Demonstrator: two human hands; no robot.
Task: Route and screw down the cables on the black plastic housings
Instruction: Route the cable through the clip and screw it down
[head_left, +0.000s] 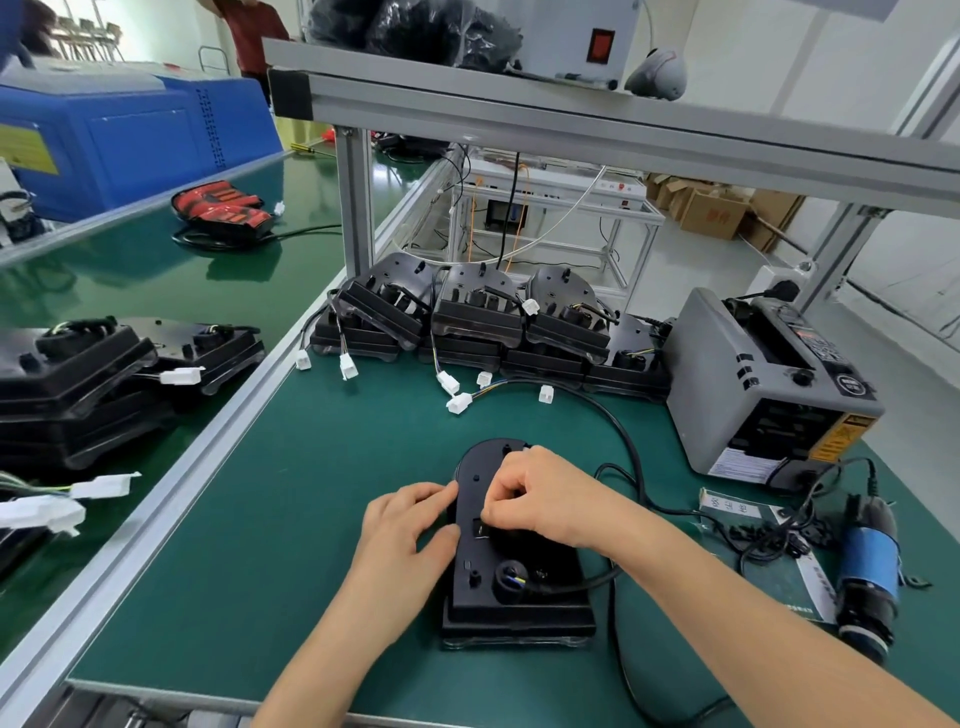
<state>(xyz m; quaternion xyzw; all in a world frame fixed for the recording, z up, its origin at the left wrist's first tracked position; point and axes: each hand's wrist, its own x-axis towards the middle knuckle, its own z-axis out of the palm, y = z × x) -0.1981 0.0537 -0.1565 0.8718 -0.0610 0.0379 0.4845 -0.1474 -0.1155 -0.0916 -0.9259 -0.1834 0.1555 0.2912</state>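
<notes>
A worker's bare hands meet over a black plastic housing (467, 551) lying flat on the green mat of an assembly bench (291, 519), near its front edge. The left hand (410, 525) rests against the housing's left side, its fingers loosely straight, with forefinger and thumb touching the edge. The right hand (540, 493) sits curled on top of the housing's middle with its fingertips bunched together; whether they pinch anything cannot be told, since the hand hides it. A black cable (626, 441) leaves the round port (511, 579) at the housing's near end, passes under the right wrist and loops across the mat behind the hands. Along the back of the bench more housings (478, 312) lean in a stacked row, their white connectors (458, 402) trailing onto the mat. To the right stands a grey tape dispenser (769, 384), and nearer the worker lies an electric screwdriver (867, 566) with a blue-wrapped body. On the conveyor belt (156, 270) at left sit further stacked housings (78, 374) and, farther off, a red-and-black unit (223, 208)
</notes>
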